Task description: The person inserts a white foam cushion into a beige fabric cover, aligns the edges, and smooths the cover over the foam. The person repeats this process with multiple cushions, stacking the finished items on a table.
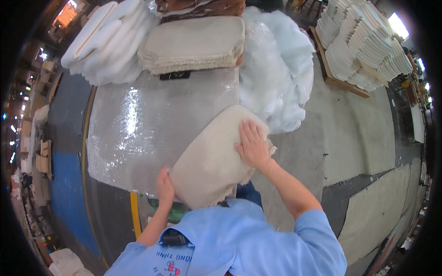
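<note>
A beige fabric cover with rounded corners and frayed edges is tilted in front of my body, partly over the near right part of a table wrapped in clear plastic. My right hand lies flat on its upper right part, fingers stretched out and thumb apart. At its lower left edge, my left hand grips the border; the cover hides part of those fingers. Farther back on the table, a stack of similar beige covers shows layered, fringed edges.
White padding pieces are piled at the table's back left. Brown material lies behind the beige stack. A large bundle of white wadding in clear plastic stands at the right. Beyond it, a wooden pallet carries stacked white pads.
</note>
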`<action>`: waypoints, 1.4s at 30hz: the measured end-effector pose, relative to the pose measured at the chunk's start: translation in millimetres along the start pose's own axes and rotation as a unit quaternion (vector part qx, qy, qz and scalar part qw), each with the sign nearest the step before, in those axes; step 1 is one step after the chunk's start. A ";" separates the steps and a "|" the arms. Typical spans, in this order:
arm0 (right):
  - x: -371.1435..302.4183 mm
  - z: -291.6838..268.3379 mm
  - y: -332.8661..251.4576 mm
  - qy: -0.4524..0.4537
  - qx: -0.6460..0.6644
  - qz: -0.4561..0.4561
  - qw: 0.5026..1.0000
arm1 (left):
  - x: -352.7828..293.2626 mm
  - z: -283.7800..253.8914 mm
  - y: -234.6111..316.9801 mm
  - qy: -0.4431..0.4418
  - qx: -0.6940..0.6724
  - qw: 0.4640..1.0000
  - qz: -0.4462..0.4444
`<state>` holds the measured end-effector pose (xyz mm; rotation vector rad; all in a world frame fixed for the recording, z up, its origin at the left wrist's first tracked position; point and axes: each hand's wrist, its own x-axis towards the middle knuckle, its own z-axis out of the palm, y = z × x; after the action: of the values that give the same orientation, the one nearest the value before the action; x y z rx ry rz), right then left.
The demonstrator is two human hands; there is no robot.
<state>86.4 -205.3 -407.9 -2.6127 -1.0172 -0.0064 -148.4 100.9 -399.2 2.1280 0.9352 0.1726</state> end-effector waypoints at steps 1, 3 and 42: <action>-7.3 3.6 -10.6 -0.018 0.007 -0.007 1.000 | -9.7 1.9 -7.4 0.031 -0.064 0.996 -0.055; -4.6 6.8 -32.5 -0.035 0.010 -0.030 0.999 | -8.1 18.0 -12.1 0.105 -0.204 0.962 -0.145; -38.1 34.6 -155.3 -0.135 0.056 -0.141 0.979 | 60.4 24.9 -14.4 0.125 -0.066 0.986 -0.085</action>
<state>-48.1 -112.8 -397.6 -2.3891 -1.4303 0.3366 -103.1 132.3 -437.0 1.9238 1.2113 0.4108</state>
